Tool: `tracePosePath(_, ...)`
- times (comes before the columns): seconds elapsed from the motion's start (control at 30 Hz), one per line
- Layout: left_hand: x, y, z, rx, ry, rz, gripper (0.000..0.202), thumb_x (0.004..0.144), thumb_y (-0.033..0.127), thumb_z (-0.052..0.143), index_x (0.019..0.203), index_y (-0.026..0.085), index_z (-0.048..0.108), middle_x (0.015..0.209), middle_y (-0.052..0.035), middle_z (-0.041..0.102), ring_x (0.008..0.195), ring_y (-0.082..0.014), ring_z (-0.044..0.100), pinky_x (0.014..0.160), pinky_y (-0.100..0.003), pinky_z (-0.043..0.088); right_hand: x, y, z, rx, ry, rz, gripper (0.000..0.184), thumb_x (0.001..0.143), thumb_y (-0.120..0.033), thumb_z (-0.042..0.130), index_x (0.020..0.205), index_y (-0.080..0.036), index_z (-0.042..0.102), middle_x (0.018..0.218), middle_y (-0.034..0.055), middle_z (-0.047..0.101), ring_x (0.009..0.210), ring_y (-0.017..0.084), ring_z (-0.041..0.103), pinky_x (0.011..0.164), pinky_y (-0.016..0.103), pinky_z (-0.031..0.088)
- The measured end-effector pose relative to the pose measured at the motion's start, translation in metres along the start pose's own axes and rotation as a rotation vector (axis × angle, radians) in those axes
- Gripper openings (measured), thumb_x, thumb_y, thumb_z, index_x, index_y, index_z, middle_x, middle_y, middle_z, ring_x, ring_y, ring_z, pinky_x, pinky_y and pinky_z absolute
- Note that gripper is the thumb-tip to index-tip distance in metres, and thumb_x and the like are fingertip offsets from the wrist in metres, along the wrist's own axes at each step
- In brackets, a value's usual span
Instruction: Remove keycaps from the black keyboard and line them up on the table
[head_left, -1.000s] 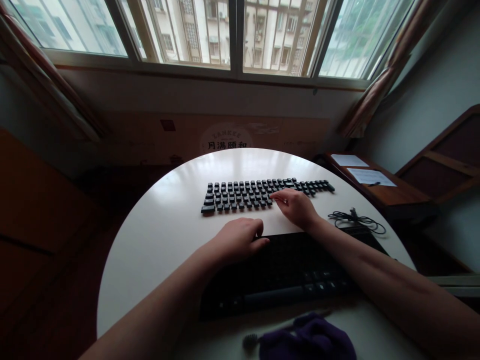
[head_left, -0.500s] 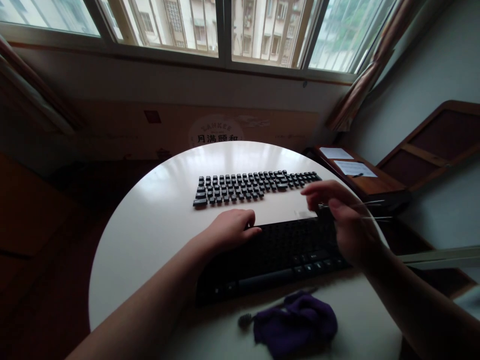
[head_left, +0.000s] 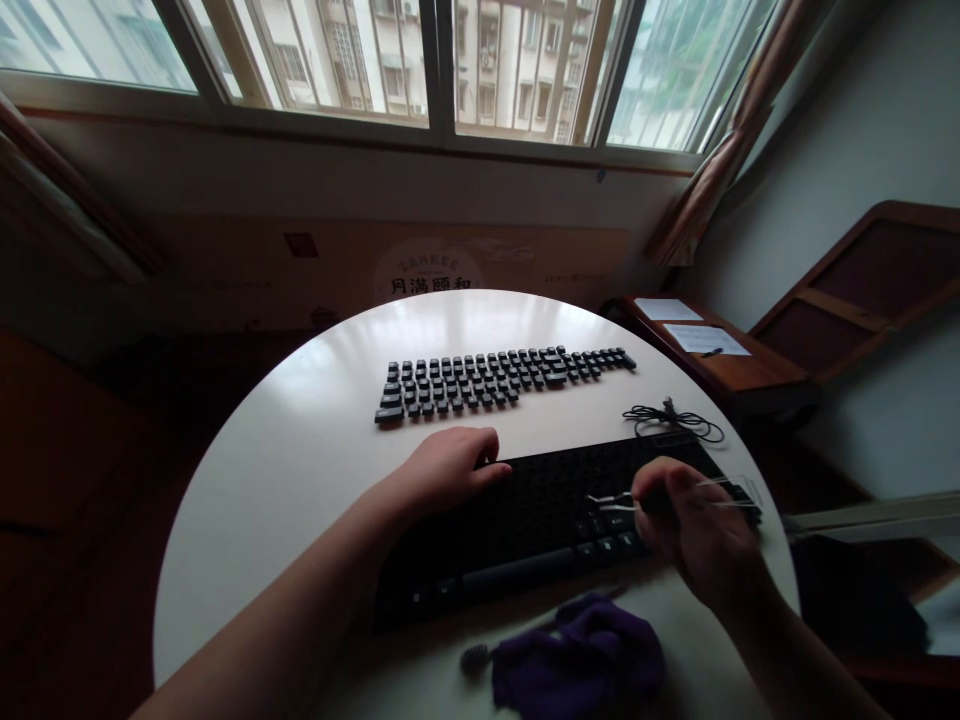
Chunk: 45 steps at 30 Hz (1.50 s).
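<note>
A black keyboard [head_left: 540, 495] lies on the white round table, most of its upper area stripped of keycaps. Several keys are still seated along its front row and near its right part. My left hand [head_left: 454, 465] is closed over its far left edge. In my right hand [head_left: 697, 535] is a wire keycap puller [head_left: 613, 502]; its wire ends reach left over the keys at the keyboard's right part. Whether the wires touch a key I cannot tell. Behind the keyboard, loose black keycaps [head_left: 457, 385] stand in rows.
A purple cloth [head_left: 585, 655] lies in front of the keyboard, with a small dark-bristled brush [head_left: 475, 658] beside it. A coiled black cable [head_left: 671, 418] sits behind the keyboard's right end. Papers [head_left: 709, 338] and a pen rest on a wooden chair at the right.
My right hand has come down and toward me from above the keyboard's far right edge, bringing the keycap puller over the keys. The cable is now uncovered. My left hand stays on the keyboard.
</note>
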<state>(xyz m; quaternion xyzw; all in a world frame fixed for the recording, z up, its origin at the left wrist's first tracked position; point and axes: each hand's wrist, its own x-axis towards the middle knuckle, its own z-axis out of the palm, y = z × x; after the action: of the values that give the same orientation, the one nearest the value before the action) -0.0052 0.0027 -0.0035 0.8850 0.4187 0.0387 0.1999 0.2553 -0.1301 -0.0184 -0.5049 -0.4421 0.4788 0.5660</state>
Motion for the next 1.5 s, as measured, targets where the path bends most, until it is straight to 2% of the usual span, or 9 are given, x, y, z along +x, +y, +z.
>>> tracePosePath(0.07,0.0,-0.001,0.0,-0.004,0.005,0.002,0.027,0.091,0.048,0.058,0.086,0.022,0.059,0.09,-0.0026,0.069,0.08,-0.0215,0.061,0.063,-0.028,0.037,0.001,0.001,0.003,-0.039,-0.046,-0.017,0.044,0.092,-0.063,0.057,0.088,-0.019,0.057,0.049,-0.0063,0.04,0.039,0.008,0.04,0.038,0.017,0.028)
tracePosePath(0.17,0.0,0.0,0.0,-0.009,0.005,-0.002,0.027,0.091,0.049,0.058,0.087,0.022,0.059,0.09,-0.0028,0.069,0.08,-0.0218,0.061,0.063,-0.029,0.037,0.0,0.0,0.008,-0.093,-0.102,0.033,0.035,0.092,-0.053,0.062,0.094,-0.019,0.055,0.067,-0.0019,0.056,0.05,0.01,0.054,0.047,0.02,0.043)
tracePosePath(0.23,0.0,0.002,-0.001,-0.011,-0.004,-0.01,0.028,0.091,0.049,0.057,0.087,0.022,0.059,0.092,-0.0033,0.069,0.081,-0.0221,0.061,0.063,-0.029,0.038,0.0,0.0,0.009,-0.093,-0.145,0.077,0.032,0.091,-0.049,0.062,0.094,-0.019,0.054,0.072,-0.0001,0.06,0.053,0.011,0.056,0.049,0.021,0.046)
tracePosePath(0.37,-0.001,0.005,-0.004,-0.006,-0.022,-0.018,0.027,0.091,0.048,0.056,0.088,0.021,0.059,0.093,-0.0043,0.069,0.083,-0.0227,0.061,0.065,-0.029,0.039,0.004,0.006,0.001,0.016,-0.138,0.118,0.025,0.085,-0.039,0.056,0.075,-0.018,0.049,0.051,-0.0055,0.04,0.041,0.007,0.036,0.039,0.016,0.027)
tracePosePath(0.47,-0.001,0.007,-0.006,0.001,-0.027,-0.021,0.026,0.091,0.047,0.055,0.089,0.021,0.059,0.094,-0.0046,0.069,0.084,-0.0227,0.061,0.065,-0.029,0.039,0.007,0.008,-0.003,0.018,-0.132,0.153,0.022,0.078,-0.035,0.054,0.067,-0.018,0.045,0.049,-0.0068,0.032,0.039,0.005,0.027,0.038,0.017,0.017)
tracePosePath(0.73,0.0,0.007,-0.005,-0.015,-0.036,-0.03,0.027,0.09,0.048,0.055,0.088,0.021,0.059,0.094,-0.0047,0.069,0.084,-0.0228,0.061,0.066,-0.03,0.039,0.007,0.0,0.01,-0.101,-0.064,0.171,0.019,0.076,-0.032,0.051,0.066,-0.019,0.043,0.053,-0.0062,0.031,0.043,0.006,0.028,0.039,0.016,0.018)
tracePosePath(1.2,0.0,0.009,-0.008,-0.007,-0.043,-0.036,0.027,0.09,0.048,0.055,0.087,0.021,0.059,0.092,-0.0046,0.069,0.083,-0.0232,0.061,0.066,-0.03,0.039,0.015,0.0,0.007,-0.184,-0.206,0.204,0.02,0.08,-0.034,0.048,0.067,-0.019,0.041,0.054,-0.0057,0.031,0.044,0.007,0.026,0.04,0.017,0.017)
tracePosePath(1.27,0.0,0.009,-0.008,-0.008,-0.043,-0.038,0.027,0.09,0.048,0.055,0.087,0.022,0.059,0.092,-0.0044,0.068,0.083,-0.0232,0.061,0.066,-0.029,0.039,0.013,0.002,0.005,-0.25,-0.244,0.171,0.021,0.083,-0.032,0.045,0.068,-0.019,0.041,0.055,-0.0048,0.032,0.046,0.008,0.028,0.042,0.018,0.019)
tracePosePath(1.5,0.001,0.008,-0.007,-0.003,-0.043,-0.043,0.027,0.09,0.048,0.055,0.087,0.022,0.059,0.093,-0.0041,0.068,0.084,-0.0231,0.06,0.067,-0.03,0.039,0.003,0.004,0.003,-0.544,-0.316,-0.142,0.026,0.093,-0.024,0.036,0.067,-0.019,0.041,0.056,-0.0029,0.036,0.052,0.01,0.034,0.049,0.023,0.026)
